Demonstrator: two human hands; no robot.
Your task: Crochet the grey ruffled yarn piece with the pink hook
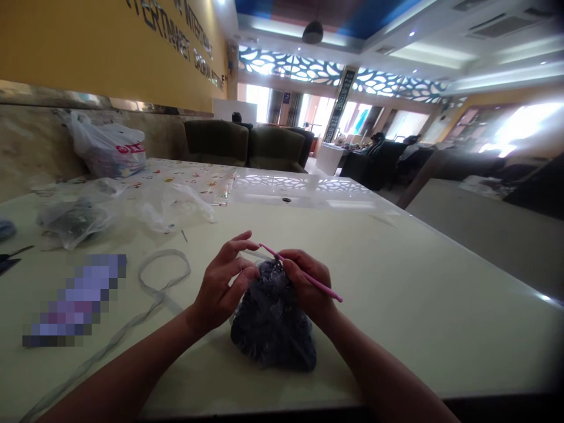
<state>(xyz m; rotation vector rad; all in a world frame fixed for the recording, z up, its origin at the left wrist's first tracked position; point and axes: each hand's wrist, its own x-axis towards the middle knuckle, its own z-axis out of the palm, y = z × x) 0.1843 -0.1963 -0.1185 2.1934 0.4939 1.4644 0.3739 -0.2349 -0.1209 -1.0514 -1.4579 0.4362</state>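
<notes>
The dark piece [271, 329] stood at six o'clock. My right hand [314, 298] gripped the pink hook [326, 290]; whether my left hand [222, 288] gripped anything, I couldn't tell. Feeding the grey strip [132, 324] evenly seemed wise.

Yellow wall [79, 44], dark armchairs [275, 148], bright windows [409, 124]

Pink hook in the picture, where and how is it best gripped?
Probably by the thicker rear end of the pink hook, coming from the right: that end slants down and juts past the right hand, while its tip points toward the left hand.
</notes>
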